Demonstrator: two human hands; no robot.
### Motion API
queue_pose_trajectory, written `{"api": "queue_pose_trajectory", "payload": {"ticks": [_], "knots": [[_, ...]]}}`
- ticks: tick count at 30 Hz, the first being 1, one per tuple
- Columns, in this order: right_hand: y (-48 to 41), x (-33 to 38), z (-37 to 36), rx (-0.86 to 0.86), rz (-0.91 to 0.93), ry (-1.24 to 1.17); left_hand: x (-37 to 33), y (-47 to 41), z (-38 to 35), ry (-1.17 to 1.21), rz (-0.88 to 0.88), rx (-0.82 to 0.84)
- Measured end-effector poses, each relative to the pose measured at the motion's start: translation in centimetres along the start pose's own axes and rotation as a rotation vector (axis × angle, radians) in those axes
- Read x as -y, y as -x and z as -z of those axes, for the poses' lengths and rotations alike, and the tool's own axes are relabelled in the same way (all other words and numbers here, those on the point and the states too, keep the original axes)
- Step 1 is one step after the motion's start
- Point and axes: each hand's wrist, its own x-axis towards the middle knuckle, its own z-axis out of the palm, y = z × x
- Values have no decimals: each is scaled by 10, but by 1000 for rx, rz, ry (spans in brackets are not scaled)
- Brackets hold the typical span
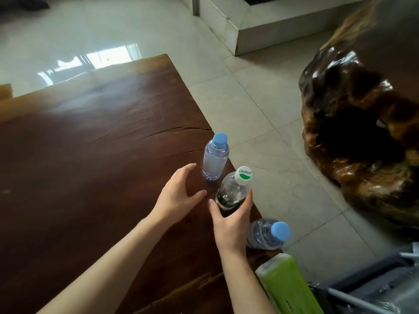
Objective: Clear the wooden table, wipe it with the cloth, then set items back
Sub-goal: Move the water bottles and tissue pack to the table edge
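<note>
Three water bottles stand along the right edge of the dark wooden table (95,141). The farthest is a blue-capped bottle (215,158). In the middle is a white-capped bottle (233,191) with a dark label, and my right hand (231,223) is wrapped around its lower body. A second blue-capped bottle (267,233) stands nearest me, just right of that wrist. My left hand (179,193) hovers over the table with fingers spread, just left of the far blue-capped bottle and not touching it. No cloth is in view.
A green plastic pack (285,284) lies at the table's near right corner. A grey metal-framed cart or chair (374,284) is at the bottom right. A large glossy carved wood stump (362,132) stands on the tiled floor to the right.
</note>
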Motion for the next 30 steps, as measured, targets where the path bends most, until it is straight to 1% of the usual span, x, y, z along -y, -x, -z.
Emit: {"api": "queue_pose_trajectory", "payload": {"ticks": [4, 7, 10, 15, 18, 21, 24, 27, 30], "knots": [[25, 9, 15, 72, 2, 38, 4, 57, 30, -63, 0, -46], [49, 16, 29, 107, 66, 106, 7, 102, 56, -153, 3, -60], [77, 24, 44, 159, 197, 181, 9, 151, 84, -217, 26, -70], [130, 34, 74, 298, 404, 297, 13, 235, 128, -271, 41, -122], [166, 40, 90, 337, 523, 350, 16, 285, 147, -290, 33, -155], [201, 48, 107, 364, 636, 387, 14, 330, 162, -315, 26, -148], [234, 55, 126, 381, 775, 427, 7, 363, 172, -350, -13, -143], [259, 61, 149, 386, 906, 515, -8, 386, 175, -373, -68, -171], [274, 65, 176, 347, 940, 597, -31, 397, 172, -394, -161, -186]]}}
